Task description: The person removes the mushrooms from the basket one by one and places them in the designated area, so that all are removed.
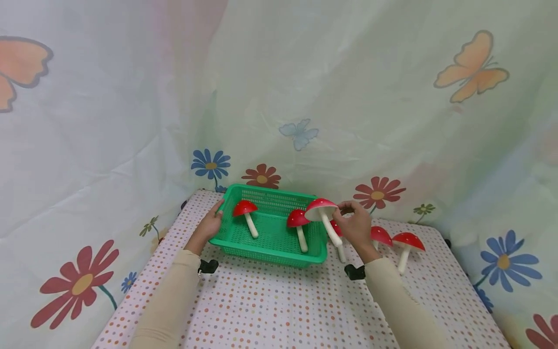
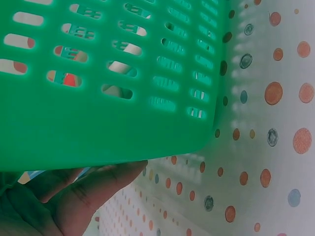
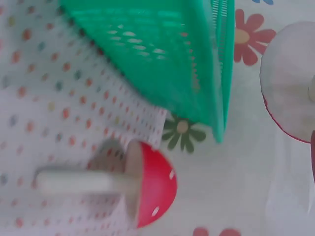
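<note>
A toy mushroom [image 1: 321, 209] with a red cap and white stem is pinched at its cap edge by my right hand [image 1: 355, 227], above the right rim of the green plastic basket [image 1: 266, 254]. Its pale cap underside [image 3: 285, 83] shows at the right of the right wrist view. My left hand [image 1: 208, 225] holds the basket's left end; in the left wrist view the thumb [image 2: 106, 187] lies along the green wall. Inside the basket lie two mushrooms, one to the left [image 1: 245, 209] and one to the right [image 1: 298, 219].
Beside the basket's right end, a mushroom stem [image 1: 341, 253] shows on the dotted tablecloth [image 1: 270, 310]. Two more mushrooms, one partly behind my wrist [image 1: 381, 235] and one further right [image 1: 407, 240], lie beyond. A flower-printed curtain [image 1: 348, 121] stands behind the table.
</note>
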Tool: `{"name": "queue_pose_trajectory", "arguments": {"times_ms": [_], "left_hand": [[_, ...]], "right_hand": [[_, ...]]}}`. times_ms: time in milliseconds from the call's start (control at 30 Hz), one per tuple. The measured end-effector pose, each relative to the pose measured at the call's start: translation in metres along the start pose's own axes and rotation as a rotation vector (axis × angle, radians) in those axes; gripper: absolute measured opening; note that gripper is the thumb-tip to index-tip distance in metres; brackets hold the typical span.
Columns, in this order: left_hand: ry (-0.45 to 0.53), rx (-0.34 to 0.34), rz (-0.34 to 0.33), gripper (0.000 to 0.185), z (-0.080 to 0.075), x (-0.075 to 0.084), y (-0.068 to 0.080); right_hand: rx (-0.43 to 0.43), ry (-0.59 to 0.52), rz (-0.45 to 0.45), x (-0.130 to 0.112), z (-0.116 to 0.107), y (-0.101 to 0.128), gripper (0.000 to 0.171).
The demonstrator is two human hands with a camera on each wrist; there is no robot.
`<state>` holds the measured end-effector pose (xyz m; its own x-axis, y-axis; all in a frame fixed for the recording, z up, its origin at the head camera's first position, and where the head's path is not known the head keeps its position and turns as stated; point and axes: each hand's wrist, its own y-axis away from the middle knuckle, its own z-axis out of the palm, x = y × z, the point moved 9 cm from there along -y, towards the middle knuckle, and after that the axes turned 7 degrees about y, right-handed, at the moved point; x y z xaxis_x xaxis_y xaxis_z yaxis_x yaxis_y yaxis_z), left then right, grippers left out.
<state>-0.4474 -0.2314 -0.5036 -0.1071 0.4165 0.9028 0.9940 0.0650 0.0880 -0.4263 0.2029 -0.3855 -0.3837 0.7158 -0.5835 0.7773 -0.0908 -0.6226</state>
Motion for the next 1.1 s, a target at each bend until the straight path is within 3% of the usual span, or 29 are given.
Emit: {"name": "queue_pose_trajectory", "arguments": {"times_ms": [333, 500, 667, 900, 1100], "left_hand": [[0.001, -0.010, -0.006, 0.052, -0.001, 0.004, 0.000], [0.007, -0.023, -0.007, 0.052, 0.001, 0.003, 0.002], [0.008, -0.021, -0.004, 0.052, 0.000, 0.001, 0.001], [0.006, -0.013, -0.002, 0.052, -0.002, -0.001, -0.001], [0.011, -0.014, -0.011, 0.052, 0.000, -0.002, -0.001]], "right_hand": [[-0.032, 0.140, 0.103, 0.038, -0.049, 0.034, 0.012], [-0.097, 0.218, 0.072, 0.053, -0.059, 0.054, 0.009], [-0.162, 0.266, 0.035, 0.067, -0.056, 0.073, 0.009], [-0.276, 0.303, 0.072, 0.079, -0.038, 0.097, 0.012], [-0.300, 0.304, 0.094, 0.082, -0.031, 0.109, 0.013]]}}
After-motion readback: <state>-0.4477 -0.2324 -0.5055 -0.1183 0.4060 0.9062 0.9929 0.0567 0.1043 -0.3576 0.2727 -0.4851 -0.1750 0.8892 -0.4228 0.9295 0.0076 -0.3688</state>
